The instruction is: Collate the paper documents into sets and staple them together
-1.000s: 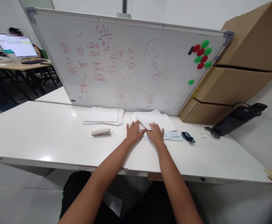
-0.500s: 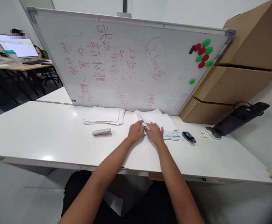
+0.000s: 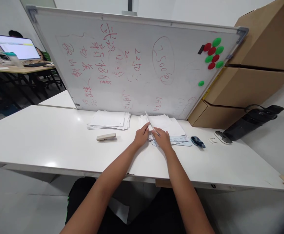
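While a long, smooth white desk point(image 3: 46, 139) is supporting a fanned pile of flat white papers point(image 3: 173, 126), a raised, thin white paper sheet point(image 3: 149, 118) is standing nearly edge-on between both hands, its long axis slanting from far left to near right. The bare left hand point(image 3: 140, 136) is pinching it from the left, the bare right hand point(image 3: 163, 139) from the right, neither clearly lying nearer.

The lower papers point(image 3: 181, 141) — partly covered by other sheets point(image 3: 177, 126) — are too small to read. A monitor point(image 3: 14, 48) hides much of a person point(image 3: 15, 33).
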`<state>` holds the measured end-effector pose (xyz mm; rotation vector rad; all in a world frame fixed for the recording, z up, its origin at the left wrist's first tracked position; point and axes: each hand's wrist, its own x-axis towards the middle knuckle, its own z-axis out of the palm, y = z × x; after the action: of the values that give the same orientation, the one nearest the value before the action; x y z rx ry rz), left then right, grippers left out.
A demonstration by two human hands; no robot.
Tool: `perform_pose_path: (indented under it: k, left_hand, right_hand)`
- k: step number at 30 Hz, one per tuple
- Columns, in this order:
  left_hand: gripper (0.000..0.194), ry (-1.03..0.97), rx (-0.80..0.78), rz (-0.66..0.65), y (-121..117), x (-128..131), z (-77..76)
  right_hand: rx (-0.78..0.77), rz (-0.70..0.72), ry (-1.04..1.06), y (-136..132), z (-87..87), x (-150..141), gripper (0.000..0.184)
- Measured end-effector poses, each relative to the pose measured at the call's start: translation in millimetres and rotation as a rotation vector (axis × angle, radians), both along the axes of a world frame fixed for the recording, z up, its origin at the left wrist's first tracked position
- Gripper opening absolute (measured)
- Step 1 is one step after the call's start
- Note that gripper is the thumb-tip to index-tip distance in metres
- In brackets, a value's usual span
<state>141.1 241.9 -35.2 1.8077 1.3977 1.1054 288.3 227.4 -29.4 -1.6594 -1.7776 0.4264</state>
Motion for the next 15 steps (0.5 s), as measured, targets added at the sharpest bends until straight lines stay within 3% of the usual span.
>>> perform_pose_path:
  k: [3, 15]
  left_hand:
    - [0.047, -0.050, 0.025, -0.052, 0.2, -0.3, -0.7]
    - [0.048, -0.025, -0.033, -0.051, -0.5, -0.1, 1.5]
  right_hand:
    - [-0.005, -0.003, 0.000, 0.0, 0.0, -0.1, 0.041]
    - [-0.018, -0.012, 0.024, 1.0, -0.3, 0.7, 0.042]
